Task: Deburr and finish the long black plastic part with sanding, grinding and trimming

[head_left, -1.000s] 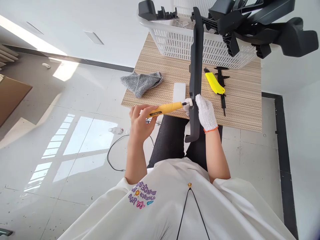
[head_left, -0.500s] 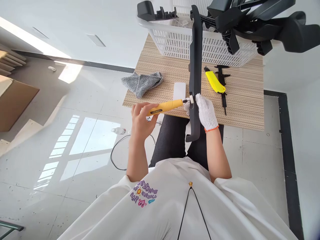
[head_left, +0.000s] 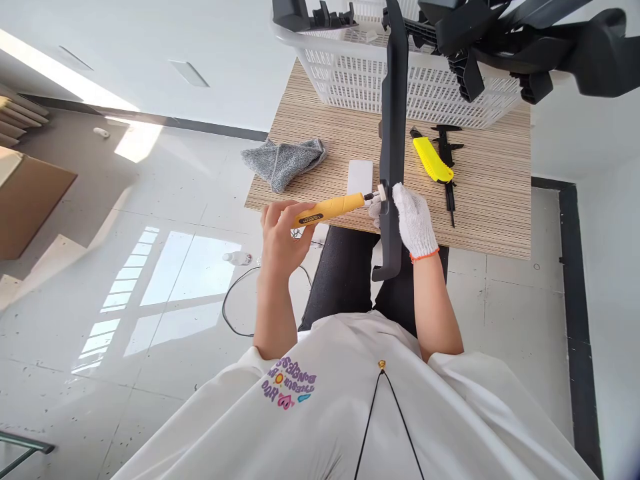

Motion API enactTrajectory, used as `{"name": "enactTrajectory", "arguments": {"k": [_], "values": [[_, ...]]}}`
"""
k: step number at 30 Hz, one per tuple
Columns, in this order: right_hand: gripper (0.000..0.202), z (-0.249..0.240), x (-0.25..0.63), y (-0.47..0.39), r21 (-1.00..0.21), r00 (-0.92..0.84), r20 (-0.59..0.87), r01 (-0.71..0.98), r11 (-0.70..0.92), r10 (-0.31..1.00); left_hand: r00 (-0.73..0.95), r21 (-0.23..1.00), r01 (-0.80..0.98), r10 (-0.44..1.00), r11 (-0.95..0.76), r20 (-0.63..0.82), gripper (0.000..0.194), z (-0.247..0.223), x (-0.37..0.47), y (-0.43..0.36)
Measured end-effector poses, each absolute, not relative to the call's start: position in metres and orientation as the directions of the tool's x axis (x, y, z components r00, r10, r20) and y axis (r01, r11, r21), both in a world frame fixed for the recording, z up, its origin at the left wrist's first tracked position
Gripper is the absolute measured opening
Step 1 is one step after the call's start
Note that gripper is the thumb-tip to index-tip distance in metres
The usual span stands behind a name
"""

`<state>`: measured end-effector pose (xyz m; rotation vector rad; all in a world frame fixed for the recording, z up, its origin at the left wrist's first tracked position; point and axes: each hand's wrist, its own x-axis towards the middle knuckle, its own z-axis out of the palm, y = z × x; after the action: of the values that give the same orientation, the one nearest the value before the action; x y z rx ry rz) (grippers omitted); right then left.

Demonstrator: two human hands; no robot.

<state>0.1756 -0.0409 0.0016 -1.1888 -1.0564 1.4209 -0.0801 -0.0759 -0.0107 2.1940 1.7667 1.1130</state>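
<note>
Bare and closed, my left hand (head_left: 284, 233) grips a yellow rotary tool (head_left: 330, 209) by its rear end. The tool points right, and its pale round polishing tip (head_left: 382, 193) meets the left edge of a long black plastic trim piece (head_left: 394, 120). My right hand (head_left: 414, 221), in a white knitted glove with an orange cuff, holds that piece from the right; some gloved fingers show past its left edge. The piece stands lengthwise in front of me, its hooked lower end over my lap. Whether the tip is spinning, I cannot tell.
A white plastic basket (head_left: 350, 77) with black plastic parts (head_left: 500, 50) sits at the table's (head_left: 480, 220) far side. A yellow utility knife (head_left: 433, 160), black calipers (head_left: 449, 193), a white card (head_left: 359, 177) and a grey cloth (head_left: 285, 163) lie on the tabletop. A cable (head_left: 227, 310) trails on the floor.
The view has shifted slightly. Both hands keep their hold on the rotary tool and the trim piece, and the tip stays at almost the same spot on the edge.
</note>
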Motion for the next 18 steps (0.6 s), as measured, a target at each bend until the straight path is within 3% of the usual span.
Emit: {"name": "enactTrajectory", "arguments": {"k": [18], "values": [[0.051,0.0041,0.1755,-0.0414,-0.985,-0.044,-0.136,-0.103,-0.14,0.99,0.075,0.495,0.799,0.873,-0.342,0.482,0.028,-0.01,-0.0798,-0.0755]]}}
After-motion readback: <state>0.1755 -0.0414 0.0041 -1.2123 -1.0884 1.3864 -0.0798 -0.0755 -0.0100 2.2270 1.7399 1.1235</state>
